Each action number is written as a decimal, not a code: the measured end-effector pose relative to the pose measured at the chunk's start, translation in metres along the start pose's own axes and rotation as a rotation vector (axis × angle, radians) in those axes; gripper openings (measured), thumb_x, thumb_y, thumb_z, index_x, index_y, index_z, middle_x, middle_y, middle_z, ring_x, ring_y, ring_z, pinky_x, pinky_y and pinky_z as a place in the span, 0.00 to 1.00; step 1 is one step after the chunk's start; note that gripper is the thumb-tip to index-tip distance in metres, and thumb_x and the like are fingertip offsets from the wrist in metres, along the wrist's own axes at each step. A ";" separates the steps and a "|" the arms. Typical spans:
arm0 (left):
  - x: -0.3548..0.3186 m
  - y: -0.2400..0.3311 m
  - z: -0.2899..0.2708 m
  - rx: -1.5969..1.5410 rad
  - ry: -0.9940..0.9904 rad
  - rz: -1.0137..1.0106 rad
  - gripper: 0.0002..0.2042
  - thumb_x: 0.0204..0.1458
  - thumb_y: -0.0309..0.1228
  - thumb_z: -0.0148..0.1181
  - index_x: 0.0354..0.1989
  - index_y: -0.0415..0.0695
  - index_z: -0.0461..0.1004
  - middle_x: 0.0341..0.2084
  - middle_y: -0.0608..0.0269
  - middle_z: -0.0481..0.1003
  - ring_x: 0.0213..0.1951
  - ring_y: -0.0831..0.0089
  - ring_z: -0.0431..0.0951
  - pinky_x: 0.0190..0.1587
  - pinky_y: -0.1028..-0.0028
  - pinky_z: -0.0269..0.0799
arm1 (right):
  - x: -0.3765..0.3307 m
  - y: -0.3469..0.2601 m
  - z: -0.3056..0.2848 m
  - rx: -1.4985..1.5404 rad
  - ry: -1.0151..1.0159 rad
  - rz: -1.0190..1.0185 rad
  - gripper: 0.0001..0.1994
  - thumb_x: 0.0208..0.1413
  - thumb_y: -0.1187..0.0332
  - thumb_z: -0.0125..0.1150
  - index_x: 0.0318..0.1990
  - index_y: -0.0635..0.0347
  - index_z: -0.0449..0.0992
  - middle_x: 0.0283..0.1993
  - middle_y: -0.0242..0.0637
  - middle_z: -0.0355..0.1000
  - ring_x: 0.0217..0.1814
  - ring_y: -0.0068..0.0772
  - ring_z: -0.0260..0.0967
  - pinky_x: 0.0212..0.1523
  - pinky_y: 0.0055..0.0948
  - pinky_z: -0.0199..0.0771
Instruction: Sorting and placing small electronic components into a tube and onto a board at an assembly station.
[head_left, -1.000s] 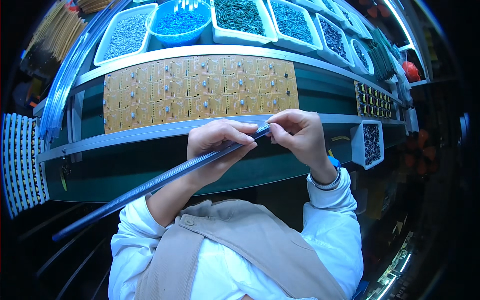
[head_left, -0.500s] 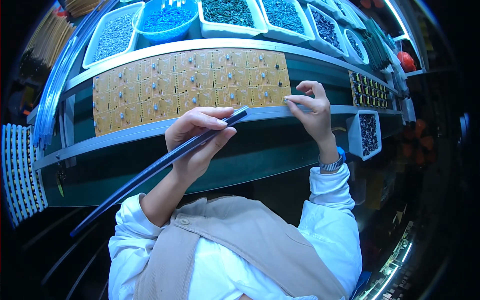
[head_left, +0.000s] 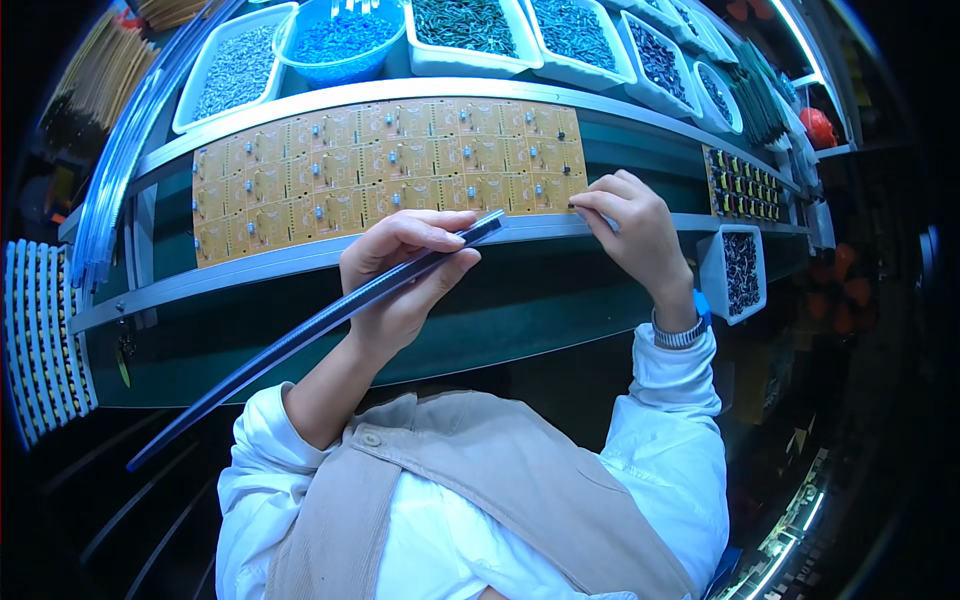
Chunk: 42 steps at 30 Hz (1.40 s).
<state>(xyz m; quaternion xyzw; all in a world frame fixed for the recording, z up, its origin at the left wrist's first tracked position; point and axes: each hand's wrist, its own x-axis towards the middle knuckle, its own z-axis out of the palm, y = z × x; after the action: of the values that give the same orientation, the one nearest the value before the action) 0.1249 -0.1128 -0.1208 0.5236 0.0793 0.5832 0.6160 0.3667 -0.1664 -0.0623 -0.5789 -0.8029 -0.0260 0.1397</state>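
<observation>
My left hand [head_left: 405, 270] grips a long, thin, dark plastic tube [head_left: 310, 332], which slants from its fingertips down to the lower left. The tube's upper end lies over the metal rail [head_left: 540, 228]. At the right lower corner of a yellow-brown circuit board panel [head_left: 350, 165], my right hand [head_left: 635, 225] is closed in a pinch. A tiny dark part shows at its fingertips, too small to name. Small blue-grey cylindrical components dot the panel, and two small black parts [head_left: 567, 170] stand near its right edge.
Behind the far rail stand white bins [head_left: 590, 70] and a blue bowl [head_left: 345, 72] of small parts. A populated board [head_left: 742, 185] lies at the right, with a small white bin [head_left: 737, 312] below it. Plastic tubes [head_left: 105, 200] lean at the left.
My right hand's fingers, more spread before, have drawn together at the panel's corner, and its wrist has shifted right and lower. My left hand still holds the tube, with little movement.
</observation>
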 end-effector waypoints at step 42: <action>-0.001 0.020 -0.015 0.126 0.063 -0.029 0.06 0.43 0.18 0.62 0.30 0.40 0.74 0.34 0.53 0.75 0.37 0.71 0.77 0.40 0.78 0.74 | 0.083 0.013 0.037 0.114 0.215 -0.091 0.06 0.38 0.75 0.66 0.27 0.59 0.78 0.28 0.34 0.67 0.33 0.31 0.64 0.31 0.25 0.65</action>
<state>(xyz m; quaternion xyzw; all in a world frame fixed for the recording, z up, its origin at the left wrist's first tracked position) 0.1014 -0.1103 -0.1133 0.5414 0.1429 0.5841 0.5876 0.3475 -0.0782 -0.0781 -0.5270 -0.8088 -0.0485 0.2566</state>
